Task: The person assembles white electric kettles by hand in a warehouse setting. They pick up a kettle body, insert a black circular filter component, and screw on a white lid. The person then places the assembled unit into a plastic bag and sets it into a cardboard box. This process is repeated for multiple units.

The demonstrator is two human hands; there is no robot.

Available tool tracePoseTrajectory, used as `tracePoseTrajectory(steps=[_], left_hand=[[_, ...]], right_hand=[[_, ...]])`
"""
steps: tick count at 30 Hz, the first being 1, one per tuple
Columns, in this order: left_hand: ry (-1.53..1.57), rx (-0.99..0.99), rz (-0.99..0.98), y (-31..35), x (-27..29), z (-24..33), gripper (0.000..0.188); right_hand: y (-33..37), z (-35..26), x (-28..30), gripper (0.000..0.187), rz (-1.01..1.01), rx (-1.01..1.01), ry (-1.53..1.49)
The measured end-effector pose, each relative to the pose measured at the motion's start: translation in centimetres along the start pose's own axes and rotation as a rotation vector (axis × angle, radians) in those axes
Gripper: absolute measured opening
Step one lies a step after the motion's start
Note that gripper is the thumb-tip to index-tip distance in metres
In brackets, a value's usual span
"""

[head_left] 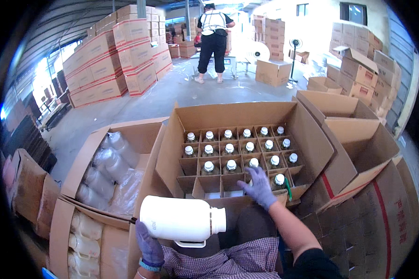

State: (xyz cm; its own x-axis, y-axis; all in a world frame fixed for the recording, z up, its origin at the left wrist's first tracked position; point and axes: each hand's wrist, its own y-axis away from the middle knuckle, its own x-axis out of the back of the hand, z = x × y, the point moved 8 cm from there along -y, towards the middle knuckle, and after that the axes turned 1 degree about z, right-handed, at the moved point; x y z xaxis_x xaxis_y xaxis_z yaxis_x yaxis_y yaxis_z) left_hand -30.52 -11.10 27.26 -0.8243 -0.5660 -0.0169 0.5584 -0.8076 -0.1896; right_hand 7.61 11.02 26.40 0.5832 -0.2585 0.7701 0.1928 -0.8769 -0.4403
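Note:
My left hand (150, 246), in a purple-grey glove, is closed on the base end of a white thermos jug (177, 217). The jug lies on its side above my lap, its neck to the right and its handle on the underside. Over the near side of a divided cardboard box (237, 114), my gloved right hand (261, 188) has its thumb and fingers spread. Its fingertips are at a white-capped clear bottle (253, 162); whether they touch it I cannot tell. Several similar bottles stand upright in the cells. Near the right hand, another capped bottle (279, 180) has a green strip beside it.
At left, one open carton (91, 158) contains plastic-wrapped items; below it, another carton (60, 237) holds cream-white jugs. Open cartons (358, 153) flank the right side. Farther off, a person (212, 42) stands with their back to me among stacked boxes (135, 56) and a fan (294, 44).

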Motion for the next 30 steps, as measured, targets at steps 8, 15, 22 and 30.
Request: tracePoseTrajectory(steps=[8, 15, 22, 30], left_hand=[[-0.227, -0.730, -0.147, 4.3, -4.5, 7.7, 0.065], [0.102, 0.093, -0.233, 3.1, -7.5, 4.2, 0.073], [-0.241, -0.344, -0.383, 2.0, -13.6, 4.6, 0.055], [-0.588, -0.874, -0.470, -7.7, -36.8, -1.6, 0.044]], right_hand=[[11.0, -10.8, 2.5, 0.071, -0.847, -0.586, -1.148], [10.0, -15.9, 12.9, 0.096, -0.149, 0.584, -0.443], [13.0, -5.3, 10.8, 0.063, -0.142, -0.206, -0.710], [13.5, -1.1, 21.9, 0.058, 0.438, 0.078, 0.012]])
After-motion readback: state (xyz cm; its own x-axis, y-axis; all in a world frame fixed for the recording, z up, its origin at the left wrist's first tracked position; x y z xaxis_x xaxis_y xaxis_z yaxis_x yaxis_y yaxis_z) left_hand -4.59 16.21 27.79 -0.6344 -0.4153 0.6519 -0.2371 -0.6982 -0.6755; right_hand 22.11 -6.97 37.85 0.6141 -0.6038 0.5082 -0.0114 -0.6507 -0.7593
